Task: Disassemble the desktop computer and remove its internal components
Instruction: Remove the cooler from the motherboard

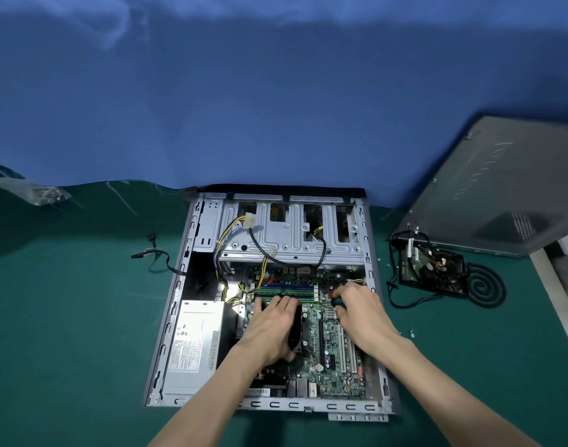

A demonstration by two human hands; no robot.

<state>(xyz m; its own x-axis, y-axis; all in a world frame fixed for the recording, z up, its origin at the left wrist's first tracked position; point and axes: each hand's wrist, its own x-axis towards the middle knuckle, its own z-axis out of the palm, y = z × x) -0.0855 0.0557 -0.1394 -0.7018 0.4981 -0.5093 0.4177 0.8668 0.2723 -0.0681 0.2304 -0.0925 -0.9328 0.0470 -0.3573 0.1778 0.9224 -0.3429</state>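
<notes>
Lying flat on the green surface [82, 317], the desktop computer case [192, 253] has its open side up, its far end against a blue cloth backdrop [276, 108]. Inside it, a silver power supply [195, 343] sits at the near left, a metal drive cage [289, 233] spans the far end, and the green motherboard [334, 356] fills the near right, with memory sticks [286, 291] slotted along its far edge. Yellow and black wires loop from the power supply up over the drive cage.

Both hands are inside the case, over the motherboard. The left hand [271, 330] holds the black CPU fan [296, 330], fingers laid across its top and thumb tucked at its near edge. The right hand [360, 312] is curled, its fingertips closed round a loop of black cable [336, 301] just beyond a small heatsink.

To the right of the case, apart from it, a hard drive [431, 266] lies on the surface under a tangle of cables, touching a flat coiled black cord [484, 285]. The grey side panel [495, 188] leans behind them. A few small screws [411, 332] lie near the right forearm. To the left of the case lies a loose dark cable [157, 256], and farther off a clear plastic bag [44, 191]
</notes>
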